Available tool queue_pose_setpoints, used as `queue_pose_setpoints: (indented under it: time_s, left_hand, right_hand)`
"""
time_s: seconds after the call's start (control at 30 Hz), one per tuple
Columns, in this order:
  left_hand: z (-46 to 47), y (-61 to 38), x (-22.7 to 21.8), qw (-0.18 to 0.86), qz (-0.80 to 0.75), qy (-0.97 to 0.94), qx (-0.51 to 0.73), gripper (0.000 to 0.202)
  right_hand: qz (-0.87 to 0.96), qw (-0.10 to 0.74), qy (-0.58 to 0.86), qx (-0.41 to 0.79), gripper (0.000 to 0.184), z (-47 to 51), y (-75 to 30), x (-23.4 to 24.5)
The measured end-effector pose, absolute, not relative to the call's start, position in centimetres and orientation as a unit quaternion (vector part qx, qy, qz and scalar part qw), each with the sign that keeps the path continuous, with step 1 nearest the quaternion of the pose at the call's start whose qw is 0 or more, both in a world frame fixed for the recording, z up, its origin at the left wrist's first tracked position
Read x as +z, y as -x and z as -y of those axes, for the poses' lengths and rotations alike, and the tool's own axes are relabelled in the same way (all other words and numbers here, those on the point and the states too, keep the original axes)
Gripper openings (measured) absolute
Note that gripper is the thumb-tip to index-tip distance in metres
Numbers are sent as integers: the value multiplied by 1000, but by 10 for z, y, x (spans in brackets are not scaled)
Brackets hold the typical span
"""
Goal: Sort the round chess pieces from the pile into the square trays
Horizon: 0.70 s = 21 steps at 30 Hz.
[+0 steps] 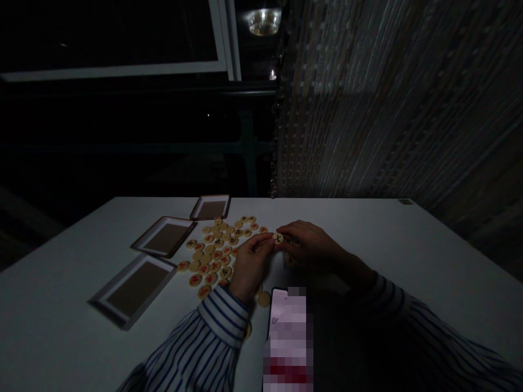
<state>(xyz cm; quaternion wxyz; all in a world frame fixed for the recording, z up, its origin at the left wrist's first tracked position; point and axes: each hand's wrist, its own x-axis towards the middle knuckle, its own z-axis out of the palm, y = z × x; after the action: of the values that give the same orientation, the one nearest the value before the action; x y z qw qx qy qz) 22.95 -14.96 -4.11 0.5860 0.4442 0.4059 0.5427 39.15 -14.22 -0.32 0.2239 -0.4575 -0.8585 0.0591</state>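
Observation:
My left hand and my right hand meet over the middle of the table. Between their fingertips is a round xiangqi piece with a black character; both hands pinch it at its edges. Beneath my right hand, more pieces sit grouped together, partly hidden by the fingers. Loose xiangqi pieces spread left of my left hand, some with red characters, some with black, others plain side up. One plain piece lies near my left wrist.
A lit phone lies in front, partly pixelated. At the left are three shallow rectangular box parts: a far one, a middle one and a near one. Beyond the white table hangs a bead curtain. The room is dim.

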Motion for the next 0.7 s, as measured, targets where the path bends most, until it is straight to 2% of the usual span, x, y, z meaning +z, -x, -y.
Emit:
queue_pose_setpoints:
  time_s: [0.37, 0.53, 0.7]
  left_hand:
    - [151, -231, -38, 572, -410, -463, 539, 29]
    - [151, -231, -42, 443, -460, -584, 501, 21]
    - [158, -232, -42, 299, -425, -742, 424, 18]
  right_hand:
    - [862, 207, 461, 49, 30, 144, -394, 6]
    - [829, 229, 507, 52, 31, 137, -408, 11]
    - [813, 221, 535, 59, 33, 128, -425, 7]
